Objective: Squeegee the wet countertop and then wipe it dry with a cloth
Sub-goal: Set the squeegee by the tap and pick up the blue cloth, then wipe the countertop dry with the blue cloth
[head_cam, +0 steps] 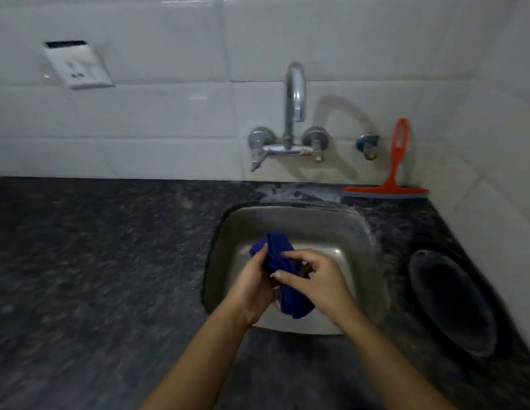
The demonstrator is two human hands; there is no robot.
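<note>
- Both hands are over the square stainless-steel sink [287, 220], and the dark blue cloth [292, 303] is bunched between them.
- The left hand [252, 288] grips the cloth from the left with its fingers curled round the bundle; one end pokes up past the fingertips.
- The right hand [320, 282] comes in from the right, thumb and fingers pinching the cloth's middle. The lower end hangs down inside the basin.
- The red plastic squeegee [394, 170] is parked in the back right corner. Its blade lies on the dark speckled stone bench [95, 261] and its looped handle leans upright against the white tiled wall [169, 113].
- On the edges, only a narrow strip of bench runs between the sink's back rim and the wall, smeared whitish. The squeegee blade sits at that strip's right end.
- Right of the sink, a dark round dish [453, 303] fills most of the bench up to the side wall.
- Left of the sink, a broad stretch of bench runs to the frame edge.
- The chrome swan-neck tap [293, 96] arches above the sink's back rim, well apart from the hands.
- A white wall socket [80, 69] sits high on the left.
</note>
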